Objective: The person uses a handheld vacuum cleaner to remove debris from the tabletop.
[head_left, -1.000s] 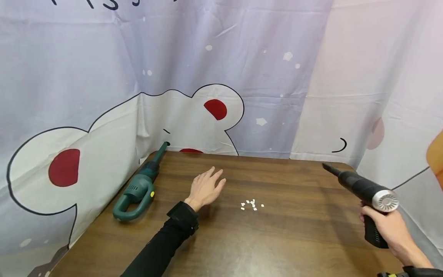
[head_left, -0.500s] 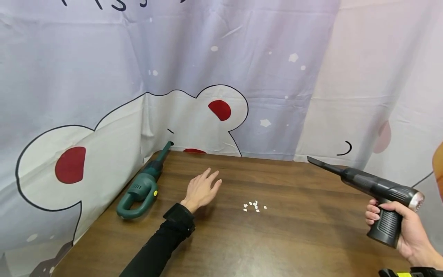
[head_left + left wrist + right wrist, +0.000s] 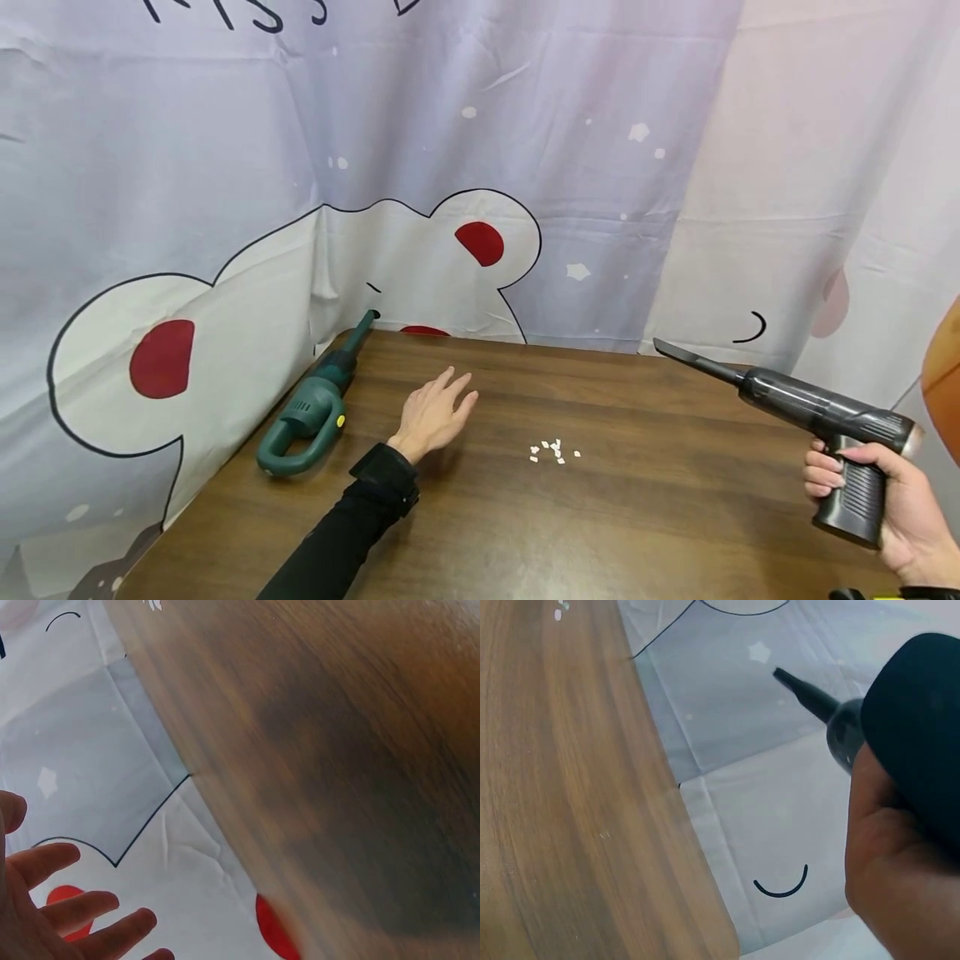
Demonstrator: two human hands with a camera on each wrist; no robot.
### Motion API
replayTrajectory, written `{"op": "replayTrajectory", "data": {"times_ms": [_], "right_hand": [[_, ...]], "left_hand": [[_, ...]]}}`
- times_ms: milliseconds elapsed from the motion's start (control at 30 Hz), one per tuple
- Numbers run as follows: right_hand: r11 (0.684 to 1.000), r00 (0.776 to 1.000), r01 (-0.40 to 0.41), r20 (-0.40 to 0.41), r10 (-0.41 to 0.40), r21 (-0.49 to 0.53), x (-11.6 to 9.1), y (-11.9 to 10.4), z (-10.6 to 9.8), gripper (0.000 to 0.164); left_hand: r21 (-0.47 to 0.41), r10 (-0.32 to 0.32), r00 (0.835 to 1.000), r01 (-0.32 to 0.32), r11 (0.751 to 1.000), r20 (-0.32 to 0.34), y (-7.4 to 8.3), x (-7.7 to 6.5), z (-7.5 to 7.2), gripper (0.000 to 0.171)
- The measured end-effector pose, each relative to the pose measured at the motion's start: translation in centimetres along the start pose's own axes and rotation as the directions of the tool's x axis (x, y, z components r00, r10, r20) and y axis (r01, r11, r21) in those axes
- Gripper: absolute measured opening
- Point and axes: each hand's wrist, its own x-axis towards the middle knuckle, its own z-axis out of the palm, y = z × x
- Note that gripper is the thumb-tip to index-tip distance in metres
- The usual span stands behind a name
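Note:
My right hand [image 3: 917, 508] grips the handle of a black pistol-shaped handheld vacuum [image 3: 817, 408] with a long flat nozzle. It is held up over the right side of the table, nozzle towards the left and back. The right wrist view shows the same vacuum [image 3: 922, 720] large, partly hiding the fingers. On the left, my left hand [image 3: 431, 419] holds nothing, its fingers spread above the table. Several small white scraps [image 3: 557, 450] lie on the wood to the right of that hand, well away from the nozzle.
A dark green handheld power tool [image 3: 311, 406] with a loop handle and narrow nozzle lies along the left edge of the wooden table [image 3: 600, 533]. A printed cloth [image 3: 420, 108] hangs behind and at the sides of the table.
My right hand has turned the vacuum from pointing mostly away to pointing leftward, so its side now shows. My left hand has barely moved; the head view has shifted slightly.

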Motion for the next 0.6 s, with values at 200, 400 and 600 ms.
{"op": "replayTrajectory", "data": {"times_ms": [200, 400, 600], "right_hand": [[0.999, 0.999, -0.024, 0.032, 0.025, -0.025, -0.10, 0.03, -0.03, 0.044], [0.999, 0.998, -0.028, 0.051, 0.029, -0.030, -0.16, 0.02, -0.13, 0.043], [0.999, 0.998, -0.034, 0.055, 0.036, -0.036, -0.02, 0.13, -0.29, 0.042]], "left_hand": [[-0.004, -0.001, 1.000, 0.001, 1.000, -0.010, -0.08, -0.21, -0.21, 0.050], [-0.009, -0.019, 1.000, 0.019, 1.000, -0.009, -0.32, -0.37, -0.22, 0.050], [-0.016, -0.027, 1.000, 0.027, 1.000, -0.012, -0.55, -0.41, -0.11, 0.050]]}}
